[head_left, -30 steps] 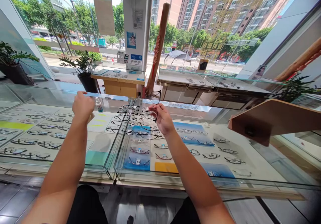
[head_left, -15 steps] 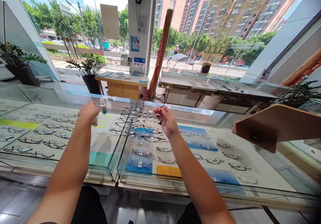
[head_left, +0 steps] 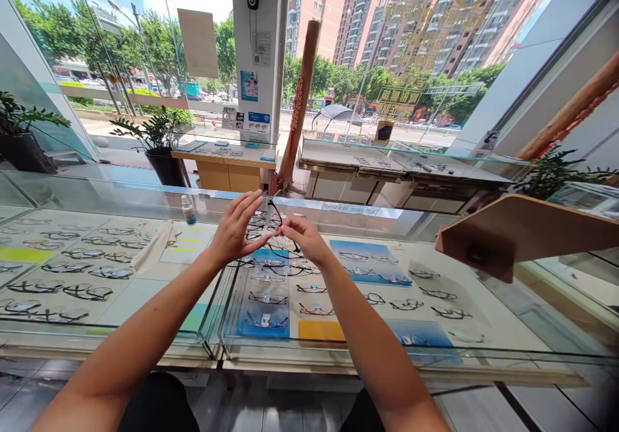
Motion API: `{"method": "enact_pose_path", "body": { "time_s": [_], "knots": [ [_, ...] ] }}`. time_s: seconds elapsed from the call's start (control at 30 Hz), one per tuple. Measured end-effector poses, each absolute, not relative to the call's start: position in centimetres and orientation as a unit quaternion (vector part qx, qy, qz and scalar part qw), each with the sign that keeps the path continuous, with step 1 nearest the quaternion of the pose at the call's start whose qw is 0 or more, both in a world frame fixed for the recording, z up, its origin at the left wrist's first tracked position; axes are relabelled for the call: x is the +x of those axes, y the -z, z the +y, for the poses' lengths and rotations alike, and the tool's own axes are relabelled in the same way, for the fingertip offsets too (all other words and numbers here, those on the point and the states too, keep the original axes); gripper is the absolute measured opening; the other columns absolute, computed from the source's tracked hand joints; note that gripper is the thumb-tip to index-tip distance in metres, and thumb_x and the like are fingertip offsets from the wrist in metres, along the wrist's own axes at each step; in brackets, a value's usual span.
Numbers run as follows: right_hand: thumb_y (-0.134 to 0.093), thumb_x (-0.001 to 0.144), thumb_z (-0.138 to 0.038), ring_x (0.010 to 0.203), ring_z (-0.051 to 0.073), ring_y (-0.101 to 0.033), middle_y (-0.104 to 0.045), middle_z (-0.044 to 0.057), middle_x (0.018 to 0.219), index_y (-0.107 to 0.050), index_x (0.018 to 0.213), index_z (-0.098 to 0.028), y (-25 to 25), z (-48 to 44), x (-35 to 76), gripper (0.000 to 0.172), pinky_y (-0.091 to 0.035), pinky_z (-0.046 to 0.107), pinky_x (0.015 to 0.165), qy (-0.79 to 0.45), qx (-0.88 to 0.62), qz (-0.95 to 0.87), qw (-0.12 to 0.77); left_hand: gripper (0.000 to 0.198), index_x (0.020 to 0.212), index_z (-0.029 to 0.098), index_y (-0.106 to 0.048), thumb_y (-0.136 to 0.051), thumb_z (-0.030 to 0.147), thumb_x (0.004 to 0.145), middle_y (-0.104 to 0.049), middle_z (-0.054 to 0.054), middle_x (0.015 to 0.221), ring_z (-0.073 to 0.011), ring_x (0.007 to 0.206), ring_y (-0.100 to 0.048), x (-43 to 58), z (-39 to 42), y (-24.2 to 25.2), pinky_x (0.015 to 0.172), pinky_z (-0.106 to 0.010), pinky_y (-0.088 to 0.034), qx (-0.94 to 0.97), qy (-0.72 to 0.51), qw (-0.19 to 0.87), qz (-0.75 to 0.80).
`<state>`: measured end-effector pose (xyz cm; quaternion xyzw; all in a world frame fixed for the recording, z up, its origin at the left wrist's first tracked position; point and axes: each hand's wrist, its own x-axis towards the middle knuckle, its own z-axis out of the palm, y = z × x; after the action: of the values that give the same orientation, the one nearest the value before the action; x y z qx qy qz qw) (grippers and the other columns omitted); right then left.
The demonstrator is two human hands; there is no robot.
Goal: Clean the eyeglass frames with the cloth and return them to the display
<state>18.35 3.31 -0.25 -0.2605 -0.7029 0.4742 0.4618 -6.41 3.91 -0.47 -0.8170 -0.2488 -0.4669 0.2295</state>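
My right hand [head_left: 300, 238] pinches a black-framed pair of glasses [head_left: 279, 220] above the glass counter [head_left: 338, 354]. Close beside it on the left, my left hand [head_left: 236, 227] has its fingers spread and its fingertips reach toward the frame. A pale cleaning cloth [head_left: 153, 248] lies on the glass to the left, and a small spray bottle [head_left: 187, 210] stands behind it. Several black frames [head_left: 251, 225] rest on the glass under my hands.
Rows of glasses fill the display case [head_left: 72, 277] below the glass. A tan angled board [head_left: 522, 229] juts in at the right. Potted plants [head_left: 162, 135] and further counters [head_left: 232, 158] stand by the windows.
My left hand has let go of the cloth near the spray bottle and swung right to meet my right hand at the glasses. The cloth now lies on the glass.
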Motion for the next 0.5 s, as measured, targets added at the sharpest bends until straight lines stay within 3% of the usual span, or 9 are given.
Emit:
{"method": "enact_pose_path", "body": {
  "time_s": [0.23,0.5],
  "knots": [
    [-0.078,0.092,-0.069,0.091,0.021,-0.065,-0.076,0.005,0.090,-0.071,0.086,-0.022,0.04,3.42,19.07,0.048,-0.049,0.038,0.091,-0.491,-0.258,-0.727,0.404,0.099,0.180,0.027,-0.028,-0.082,0.035,0.098,-0.063,-0.019,0.163,-0.0365,0.150,-0.061,-6.02,3.83,0.94,0.123,-0.057,-0.053,-0.827,0.466,0.209,-0.235],
    [-0.078,0.094,-0.061,0.089,0.021,-0.067,-0.077,0.005,0.088,-0.072,0.085,-0.022,0.03,3.45,19.12,0.041,-0.051,0.038,0.089,-0.505,-0.254,-0.729,0.386,0.071,0.161,0.027,-0.057,-0.082,0.052,0.099,-0.075,-0.015,0.148,-0.0348,0.136,-0.071,-6.34,4.40,1.44,0.116,-0.054,-0.058,-0.826,0.462,0.195,-0.257]
  ]
}}
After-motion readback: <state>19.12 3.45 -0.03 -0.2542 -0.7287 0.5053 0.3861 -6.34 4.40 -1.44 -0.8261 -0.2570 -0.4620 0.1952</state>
